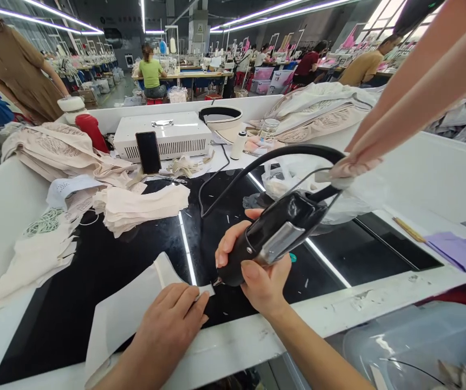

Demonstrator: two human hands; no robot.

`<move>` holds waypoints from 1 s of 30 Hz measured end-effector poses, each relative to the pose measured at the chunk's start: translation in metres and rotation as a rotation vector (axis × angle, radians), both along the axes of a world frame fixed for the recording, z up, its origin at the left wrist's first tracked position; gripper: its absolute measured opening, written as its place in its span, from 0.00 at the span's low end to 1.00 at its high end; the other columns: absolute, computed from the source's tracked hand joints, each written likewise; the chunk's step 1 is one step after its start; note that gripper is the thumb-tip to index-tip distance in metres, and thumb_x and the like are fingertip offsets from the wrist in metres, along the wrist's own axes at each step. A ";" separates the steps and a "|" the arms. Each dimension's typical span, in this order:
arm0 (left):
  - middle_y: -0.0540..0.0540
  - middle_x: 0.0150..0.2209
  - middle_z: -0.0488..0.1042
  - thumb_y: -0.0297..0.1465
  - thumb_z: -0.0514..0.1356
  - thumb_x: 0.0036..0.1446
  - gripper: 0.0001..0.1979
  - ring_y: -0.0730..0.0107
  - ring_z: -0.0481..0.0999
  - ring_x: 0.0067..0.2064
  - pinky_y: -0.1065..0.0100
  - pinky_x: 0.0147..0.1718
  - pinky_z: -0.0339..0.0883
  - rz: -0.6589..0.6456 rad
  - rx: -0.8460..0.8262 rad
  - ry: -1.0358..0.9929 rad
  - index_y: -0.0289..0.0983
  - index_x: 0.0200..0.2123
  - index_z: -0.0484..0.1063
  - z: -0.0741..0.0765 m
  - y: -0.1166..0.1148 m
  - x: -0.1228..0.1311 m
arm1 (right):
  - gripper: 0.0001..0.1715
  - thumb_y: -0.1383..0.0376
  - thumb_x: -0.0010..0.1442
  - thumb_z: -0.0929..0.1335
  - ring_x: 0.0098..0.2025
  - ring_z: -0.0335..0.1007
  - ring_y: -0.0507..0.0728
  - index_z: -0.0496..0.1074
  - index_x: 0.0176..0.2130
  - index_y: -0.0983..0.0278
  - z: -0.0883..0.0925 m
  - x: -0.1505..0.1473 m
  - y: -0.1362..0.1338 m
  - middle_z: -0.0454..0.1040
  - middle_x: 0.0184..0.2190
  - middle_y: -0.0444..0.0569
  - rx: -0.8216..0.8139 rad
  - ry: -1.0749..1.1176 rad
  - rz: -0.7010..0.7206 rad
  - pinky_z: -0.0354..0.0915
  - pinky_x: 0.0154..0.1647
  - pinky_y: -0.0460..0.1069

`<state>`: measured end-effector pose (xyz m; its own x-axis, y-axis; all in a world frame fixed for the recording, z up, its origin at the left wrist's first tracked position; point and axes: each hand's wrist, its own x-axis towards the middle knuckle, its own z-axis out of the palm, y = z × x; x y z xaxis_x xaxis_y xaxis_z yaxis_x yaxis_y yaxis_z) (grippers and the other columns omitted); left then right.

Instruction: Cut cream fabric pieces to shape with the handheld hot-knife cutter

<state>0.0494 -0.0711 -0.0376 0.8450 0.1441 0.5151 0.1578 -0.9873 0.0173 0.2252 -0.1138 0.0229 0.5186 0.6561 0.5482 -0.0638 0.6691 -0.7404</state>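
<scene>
Well, the left hand (172, 317) lies flat on a pale cloth piece (127, 314). Its grip closes on nothing; the fingers are stretched out and only press the cloth down on the black top of the desk (95, 260), near the front edge. The right hand (253, 276) has its grip wrapped tight round a black hand tool (277, 227), thumb on the near side and fingers over the far side. The tool's small tip meets the cloth's narrow corner tab just beside the left fingertips (200, 297). A thick black hose (282, 153) arcs up from the tool's back end.

The cloth looks thin, light and limp. I judge it would slide on that glossy top unless pinned by a flat hand close to the tip, and pinching one edge would likely make it buckle. The tool looks hard and fairly weighty, and the hose probably tugs at its tail. The narrow front of the body, where the hand sits, seems the steadiest hold, clear of the tip and the metal plate (282, 241).

Further back lie a stack of pale pieces (143, 208) and a phone (148, 151) propped against a white box (176, 132).
</scene>
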 end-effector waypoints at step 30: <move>0.39 0.45 0.77 0.26 0.50 0.73 0.14 0.56 0.78 0.44 0.57 0.43 0.77 0.014 -0.045 0.073 0.29 0.53 0.73 -0.002 -0.004 -0.004 | 0.29 0.56 0.60 0.76 0.24 0.70 0.51 0.67 0.57 0.54 -0.002 -0.005 -0.007 0.74 0.32 0.42 0.008 0.011 0.039 0.70 0.21 0.47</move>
<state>0.0453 -0.0754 -0.0394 0.8780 0.1774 0.4447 0.1736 -0.9836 0.0496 0.2203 -0.1208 0.0212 0.4986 0.6716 0.5480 -0.0982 0.6719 -0.7341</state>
